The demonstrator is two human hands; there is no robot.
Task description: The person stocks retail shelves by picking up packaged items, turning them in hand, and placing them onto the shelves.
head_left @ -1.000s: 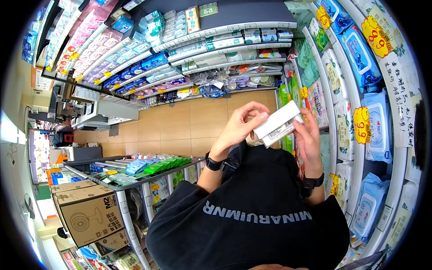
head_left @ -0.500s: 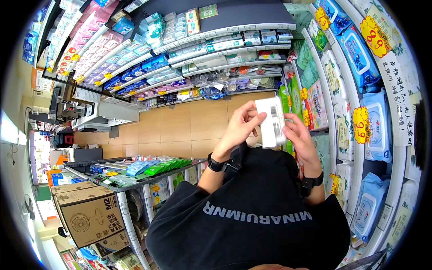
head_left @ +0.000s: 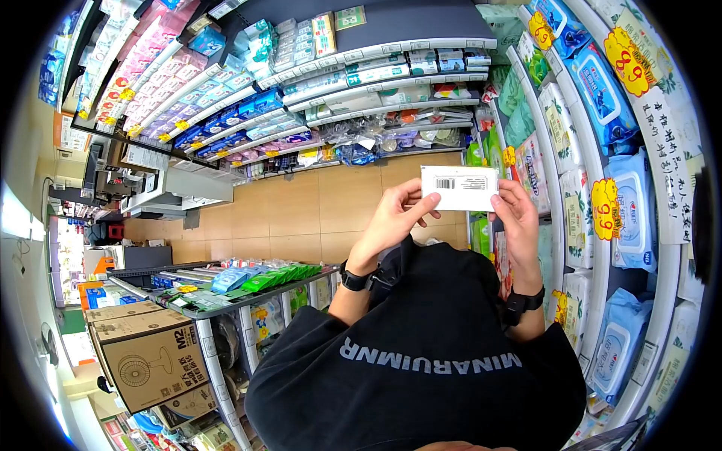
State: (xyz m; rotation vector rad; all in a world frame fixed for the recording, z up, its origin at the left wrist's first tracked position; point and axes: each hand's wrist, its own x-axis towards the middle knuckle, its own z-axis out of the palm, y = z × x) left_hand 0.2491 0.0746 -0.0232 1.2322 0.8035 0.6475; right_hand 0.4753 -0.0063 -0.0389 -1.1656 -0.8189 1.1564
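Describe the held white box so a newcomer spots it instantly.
Start at the black shirt filling the lower middle, then look just above it. The left hand and right hand hold the white box, an oblong, near its opposite ends. Unlike the blue packs at the view's right, its white face shows a barcode beside small print.

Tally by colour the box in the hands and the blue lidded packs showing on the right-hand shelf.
White rectangular box with a barcode: 1
Dark-blue soft plastic packs: 2
Light-blue soft plastic packs: 2
Total: 5
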